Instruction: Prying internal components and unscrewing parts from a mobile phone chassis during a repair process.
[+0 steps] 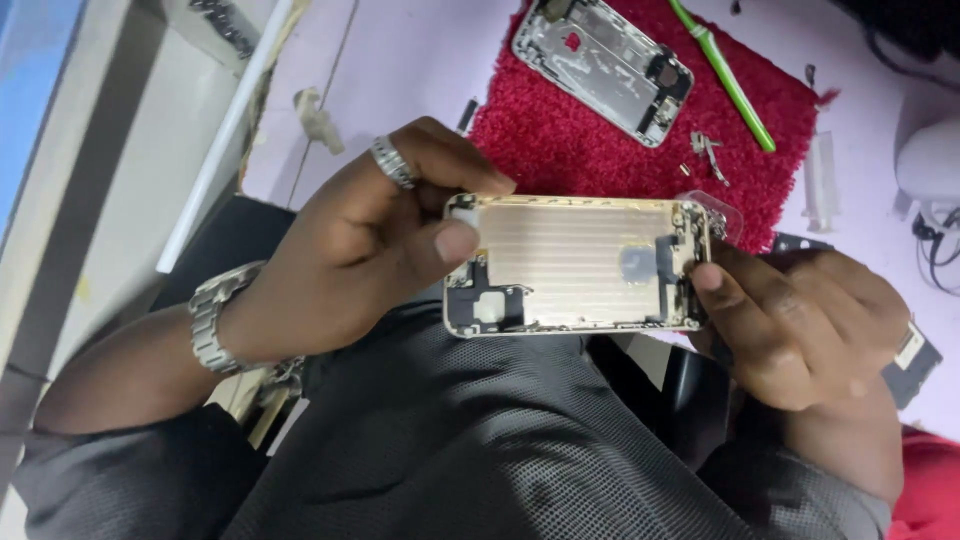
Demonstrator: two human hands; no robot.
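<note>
Between the two hands, over the person's lap, a gold phone shell (578, 265) lies flat with its open inside turned up. The left hand (350, 250) grips its left end, thumb pressed on the inner face near the corner and fingers curled behind the edge; a ring (393, 162) sits on one finger and a metal watch (215, 318) on the wrist. The right hand (800, 325) pinches the right end, thumb tip on the edge by the small parts there, the other fingers hidden under the shell. Beyond the hands, on the pale table (400, 60), lies a red mat (600, 130). On the mat, well apart from the held shell, rest a silver shell (603, 62), a green stick (725, 75) and a few tiny metal bits (708, 152).
</note>
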